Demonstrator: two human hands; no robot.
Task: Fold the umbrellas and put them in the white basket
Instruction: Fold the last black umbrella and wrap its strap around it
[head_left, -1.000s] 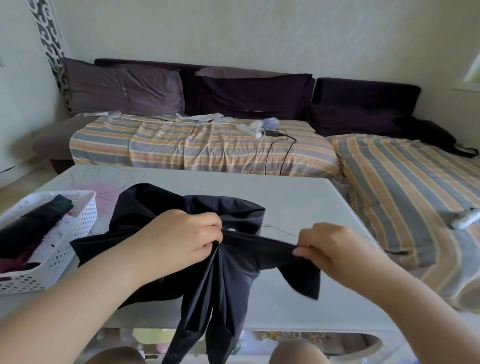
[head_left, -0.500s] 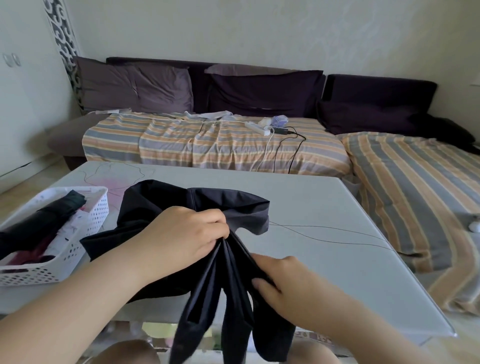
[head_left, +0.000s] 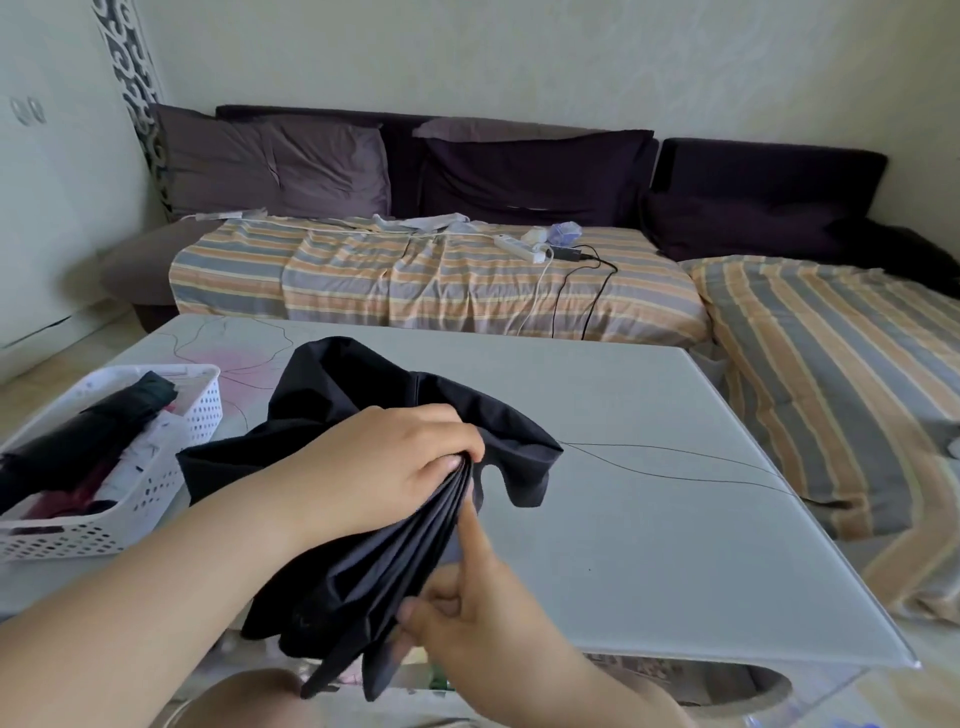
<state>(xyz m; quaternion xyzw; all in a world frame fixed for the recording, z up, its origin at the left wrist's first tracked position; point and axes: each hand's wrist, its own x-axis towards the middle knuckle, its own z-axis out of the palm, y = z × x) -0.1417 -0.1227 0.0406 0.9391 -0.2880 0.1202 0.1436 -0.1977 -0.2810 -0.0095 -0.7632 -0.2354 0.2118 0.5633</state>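
Striped sofa (head_left: 441, 280) is running along the far wall, pale glass table (head_left: 649, 519) is sitting in front of it. Black umbrella (head_left: 363, 545) is lying bunched over the table's near edge, canopy panels spilling toward the lap, well short of folded. White basket (head_left: 156, 499) is sitting on the table's left end, just beside the umbrella, already holding a dark folded umbrella (head_left: 88, 436) and some white and red fabric.

Left hand (head_left: 384, 462) is gripping the gathered pleats near the top, fingers curled tight round the cloth. Right hand (head_left: 467, 613) is pinching lower panels, index finger stretched up along the pleats.

Step in hand looks like gathering panels one by one. Doing it well probably means keeping the left grip fixed as an anchor, pulling each flap flat and stacking it the same way, then wrapping the stack round the shaft before strapping.

Shaft, ribs, handle and strap are all hiding under the cloth. Lower panel ends are dropping below the table edge. Basket's left side is getting cut off by the frame, contents hard to sort out.
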